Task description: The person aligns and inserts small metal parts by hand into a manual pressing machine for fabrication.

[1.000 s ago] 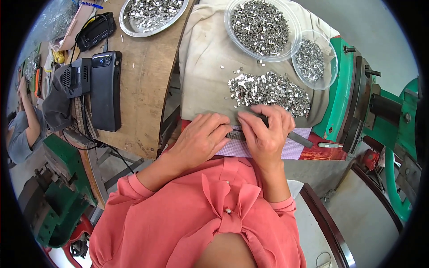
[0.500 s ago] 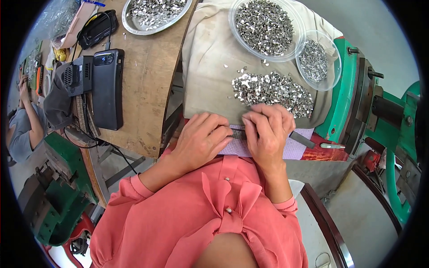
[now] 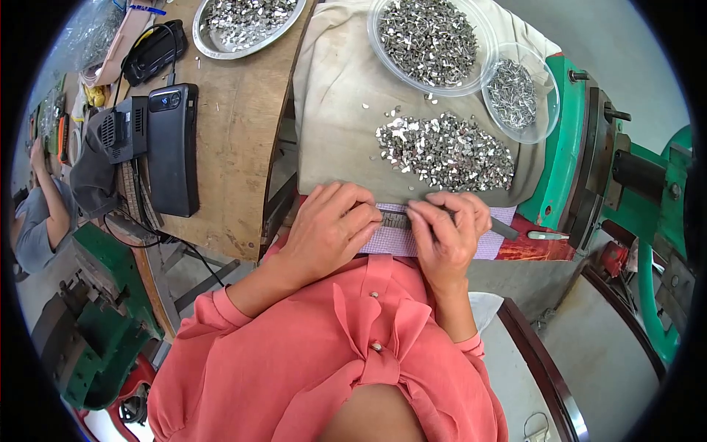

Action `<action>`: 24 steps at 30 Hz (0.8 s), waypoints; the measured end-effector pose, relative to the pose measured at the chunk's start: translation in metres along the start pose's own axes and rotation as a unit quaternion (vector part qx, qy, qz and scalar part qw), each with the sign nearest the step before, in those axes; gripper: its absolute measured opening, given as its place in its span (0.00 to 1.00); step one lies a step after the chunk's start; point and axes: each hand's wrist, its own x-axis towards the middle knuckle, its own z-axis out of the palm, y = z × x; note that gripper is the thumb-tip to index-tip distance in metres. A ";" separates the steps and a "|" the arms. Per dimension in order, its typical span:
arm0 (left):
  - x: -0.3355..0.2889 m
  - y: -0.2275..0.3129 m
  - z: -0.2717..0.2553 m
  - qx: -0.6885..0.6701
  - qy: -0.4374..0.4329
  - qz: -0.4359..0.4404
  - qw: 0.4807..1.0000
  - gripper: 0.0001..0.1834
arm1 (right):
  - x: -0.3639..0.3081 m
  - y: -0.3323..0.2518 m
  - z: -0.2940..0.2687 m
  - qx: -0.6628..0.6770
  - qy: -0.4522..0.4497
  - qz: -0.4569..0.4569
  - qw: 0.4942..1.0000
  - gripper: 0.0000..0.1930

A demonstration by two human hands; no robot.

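Observation:
A narrow dark metal bar with a row of small slots or pieces (image 3: 395, 219) lies across a purple checked cloth (image 3: 390, 241) in front of me. My left hand (image 3: 331, 225) grips its left end with curled fingers. At the bar's middle my right hand (image 3: 451, 232) has thumb and forefinger nearly pressed together; whatever they pinch is too small to make out. The bar's plain right end (image 3: 504, 230) sticks out past that hand. Just beyond my hands a spread heap of small silvery metal pieces (image 3: 445, 155) lies on a beige cloth (image 3: 335, 132).
Behind the heap stand a round clear tub of metal pieces (image 3: 427, 44) and a smaller tub of pins (image 3: 513, 96). A metal dish (image 3: 247, 26) and a black power bank (image 3: 173, 151) rest on the wooden table to the left. Green machinery (image 3: 563, 140) borders the right. Tweezers (image 3: 549, 236) lie nearby.
My right hand has drawn back from the heap's edge, down and slightly right, and more of the bar's slotted middle shows. The left hand stays at the bar's left end.

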 end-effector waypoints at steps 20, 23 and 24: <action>0.036 -0.012 0.002 0.059 0.142 -0.055 0.987 0.10 | 0.020 0.002 0.005 -0.050 -0.009 -0.016 0.999 0.09; 0.039 -0.011 0.002 0.073 0.130 -0.059 0.987 0.08 | 0.014 0.002 0.001 -0.015 -0.006 -0.019 1.000 0.09; 0.040 -0.011 0.002 0.085 0.133 -0.059 0.986 0.08 | 0.012 0.002 -0.001 -0.001 -0.010 -0.026 1.000 0.10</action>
